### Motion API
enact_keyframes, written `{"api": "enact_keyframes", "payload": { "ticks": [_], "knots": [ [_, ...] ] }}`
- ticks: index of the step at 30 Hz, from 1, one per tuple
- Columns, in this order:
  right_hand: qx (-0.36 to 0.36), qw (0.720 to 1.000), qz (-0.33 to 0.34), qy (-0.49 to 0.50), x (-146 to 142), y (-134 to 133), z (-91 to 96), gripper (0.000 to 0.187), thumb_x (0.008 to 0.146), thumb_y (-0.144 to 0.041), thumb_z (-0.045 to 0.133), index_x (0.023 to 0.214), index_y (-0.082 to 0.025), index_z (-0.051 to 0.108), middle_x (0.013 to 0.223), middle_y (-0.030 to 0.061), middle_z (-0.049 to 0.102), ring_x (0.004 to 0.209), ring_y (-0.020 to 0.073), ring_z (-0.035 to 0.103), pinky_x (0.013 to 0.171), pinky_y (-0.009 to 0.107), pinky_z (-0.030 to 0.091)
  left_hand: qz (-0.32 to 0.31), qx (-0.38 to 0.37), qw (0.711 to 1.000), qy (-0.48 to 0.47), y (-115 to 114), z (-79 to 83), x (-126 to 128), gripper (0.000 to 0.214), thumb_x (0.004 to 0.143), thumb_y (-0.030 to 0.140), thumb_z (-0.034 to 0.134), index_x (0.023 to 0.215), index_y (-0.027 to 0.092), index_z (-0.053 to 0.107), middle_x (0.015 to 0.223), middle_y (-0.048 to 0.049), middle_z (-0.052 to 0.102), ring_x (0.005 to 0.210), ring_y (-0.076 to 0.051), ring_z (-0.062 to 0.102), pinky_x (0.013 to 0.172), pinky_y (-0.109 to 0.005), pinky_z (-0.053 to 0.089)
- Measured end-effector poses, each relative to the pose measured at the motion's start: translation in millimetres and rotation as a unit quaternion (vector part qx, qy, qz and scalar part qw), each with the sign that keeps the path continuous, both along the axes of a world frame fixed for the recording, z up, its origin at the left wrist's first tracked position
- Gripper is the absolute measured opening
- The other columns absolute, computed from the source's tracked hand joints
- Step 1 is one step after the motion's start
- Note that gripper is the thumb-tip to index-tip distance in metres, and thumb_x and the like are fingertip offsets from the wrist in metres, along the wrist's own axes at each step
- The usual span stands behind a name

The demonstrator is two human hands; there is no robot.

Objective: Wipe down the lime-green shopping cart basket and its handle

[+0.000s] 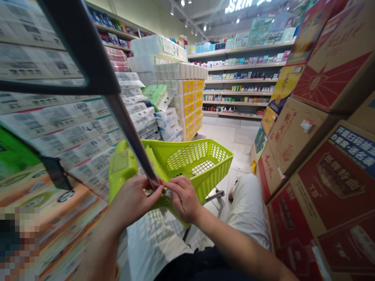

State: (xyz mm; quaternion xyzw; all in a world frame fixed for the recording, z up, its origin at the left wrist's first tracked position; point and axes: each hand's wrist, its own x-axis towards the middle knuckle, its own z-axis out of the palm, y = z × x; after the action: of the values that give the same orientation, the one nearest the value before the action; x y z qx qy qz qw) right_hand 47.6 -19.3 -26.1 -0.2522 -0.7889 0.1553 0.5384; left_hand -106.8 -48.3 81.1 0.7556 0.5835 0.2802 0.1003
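Note:
A lime-green shopping cart (187, 182) with perforated basket walls stands in front of me, between my knees. A metal pole (130, 128) with a black handle (101, 74) at its upper end slants down to the cart's near rim. My left hand (137, 199) closes around the pole's lower end, the thumb pointing toward the other hand. Close against it, my right hand (182, 197) has its fingers pinched beside the pole's foot. A small pale bit shows at those fingertips, but it is too small to name. The basket's visible floor is a white-looking grid.
Stacked cartons (295, 156) rise close on my right. Piled paper packs (88, 128) line the left, with tissue bundles (190, 105) farther ahead. Shelves of small products (240, 78) run across the back, beyond a pale tiled floor (238, 136).

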Motion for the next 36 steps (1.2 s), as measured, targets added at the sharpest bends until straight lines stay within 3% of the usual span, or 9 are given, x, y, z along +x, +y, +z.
{"api": "enact_keyframes", "payload": {
  "ticks": [3,8,11,16,19,25,28,32,36],
  "knots": [
    [0.001,1.0,0.011,-0.007,21.8,16.0,-15.7,0.04,0.085,-0.016,0.045,0.119,-0.025,0.064,0.108,0.006,0.063,0.104,0.0211,0.055,0.095,0.04,0.044,0.012,-0.012,1.0,0.003,-2.1,0.6,-2.5,0.03,0.074,0.049,0.056,0.071,0.022,0.07,0.079,-0.0036,0.076,0.073,-0.021,0.07,0.07,-0.028,0.055],
    [-0.032,0.996,-0.072,0.043,46.1,32.9,-40.6,0.038,0.081,-0.012,0.047,0.11,-0.025,0.068,0.105,0.0059,0.06,0.103,0.0217,0.054,0.094,0.041,0.044,0.011,-0.016,1.0,-0.003,-1.5,0.5,-2.6,0.031,0.073,0.049,0.055,0.069,0.022,0.07,0.08,-0.0044,0.076,0.075,-0.022,0.07,0.071,-0.028,0.056],
    [-0.017,0.996,-0.082,0.035,34.4,23.6,-40.4,0.043,0.077,-0.011,0.048,0.115,-0.023,0.064,0.108,0.0075,0.058,0.105,0.0233,0.052,0.095,0.043,0.043,0.008,-0.011,1.0,-0.006,0.2,-0.2,-1.4,0.03,0.073,0.049,0.056,0.068,0.023,0.07,0.08,-0.0038,0.076,0.075,-0.022,0.07,0.071,-0.029,0.056],
    [0.04,0.999,-0.033,0.015,10.1,8.2,-28.2,0.053,0.075,-0.012,0.048,0.127,-0.021,0.051,0.114,0.0094,0.057,0.108,0.0243,0.051,0.098,0.044,0.043,0.003,-0.006,1.0,-0.002,1.3,0.1,-0.9,0.03,0.074,0.048,0.056,0.067,0.023,0.07,0.08,-0.0033,0.076,0.076,-0.021,0.07,0.073,-0.029,0.055],
    [0.065,0.997,-0.035,-0.014,22.0,18.8,-32.5,0.052,0.076,-0.012,0.048,0.127,-0.021,0.05,0.114,0.0096,0.058,0.108,0.0244,0.051,0.097,0.043,0.042,-0.002,-0.006,1.0,0.0,1.1,0.6,-2.3,0.03,0.074,0.049,0.057,0.067,0.023,0.071,0.079,-0.0036,0.076,0.074,-0.021,0.07,0.072,-0.028,0.056],
    [0.022,0.99,-0.134,-0.034,65.1,50.4,-55.1,0.05,0.072,-0.011,0.046,0.121,-0.019,0.054,0.109,0.0103,0.058,0.104,0.0263,0.05,0.094,0.044,0.042,-0.021,0.001,1.0,0.005,1.9,-0.3,-6.1,0.03,0.076,0.049,0.058,0.069,0.023,0.071,0.081,-0.0031,0.076,0.075,-0.021,0.07,0.073,-0.027,0.055],
    [-0.003,0.991,-0.136,-0.005,54.5,39.8,-45.8,0.054,0.069,-0.01,0.045,0.121,-0.019,0.053,0.106,0.0096,0.059,0.102,0.0258,0.052,0.093,0.044,0.042,-0.021,0.003,1.0,0.006,3.7,-1.3,-6.6,0.031,0.075,0.049,0.058,0.068,0.023,0.071,0.081,-0.0032,0.076,0.074,-0.021,0.07,0.071,-0.027,0.055],
    [0.016,0.999,-0.042,-0.017,18.2,12.8,-15.2,0.059,0.067,-0.012,0.046,0.126,-0.019,0.049,0.113,0.0096,0.059,0.104,0.025,0.053,0.095,0.042,0.043,-0.026,0.016,0.999,0.009,5.8,-3.9,-7.5,0.03,0.077,0.047,0.057,0.067,0.022,0.071,0.08,-0.003,0.076,0.074,-0.02,0.07,0.071,-0.028,0.055],
    [-0.004,0.999,-0.021,-0.039,10.8,14.5,-0.9,0.044,0.073,-0.015,0.045,0.116,-0.018,0.055,0.11,0.0092,0.06,0.1,0.0217,0.056,0.089,0.034,0.047,-0.041,0.026,0.999,0.013,5.7,-7.5,-12.0,0.029,0.079,0.046,0.057,0.071,0.022,0.071,0.081,-0.0027,0.076,0.074,-0.02,0.071,0.072,-0.027,0.056]
  ]
}}
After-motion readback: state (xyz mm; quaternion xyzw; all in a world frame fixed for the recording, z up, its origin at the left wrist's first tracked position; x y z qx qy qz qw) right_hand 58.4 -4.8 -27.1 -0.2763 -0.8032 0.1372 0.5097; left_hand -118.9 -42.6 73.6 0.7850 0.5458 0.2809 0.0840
